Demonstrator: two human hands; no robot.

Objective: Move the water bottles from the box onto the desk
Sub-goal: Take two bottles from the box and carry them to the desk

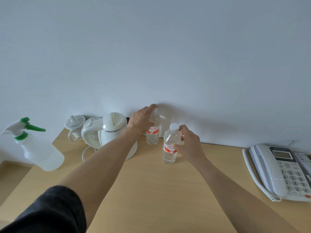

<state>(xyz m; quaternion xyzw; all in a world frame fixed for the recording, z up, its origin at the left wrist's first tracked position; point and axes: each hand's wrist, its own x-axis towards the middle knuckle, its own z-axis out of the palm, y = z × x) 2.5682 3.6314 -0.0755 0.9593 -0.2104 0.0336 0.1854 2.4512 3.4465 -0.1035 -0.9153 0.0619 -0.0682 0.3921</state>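
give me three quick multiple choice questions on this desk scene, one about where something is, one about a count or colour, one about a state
1. Where does the telephone sit on the desk?
A. at the right edge
B. between the two bottles
C. behind the kettle

2. How many water bottles show?
A. one
B. two
C. four

3. What is the right hand doing?
A. lying flat on the desk
B. lifting the telephone handset
C. holding the nearer bottle

Answers:
1 A, the telephone lies far right, apart from the kettle.
2 B, the nearer bottle and the farther bottle stand upright, both with red and white labels.
3 C, its fingers curl round the nearer bottle below the white cap; the left hand has its grip on the farther bottle's top.
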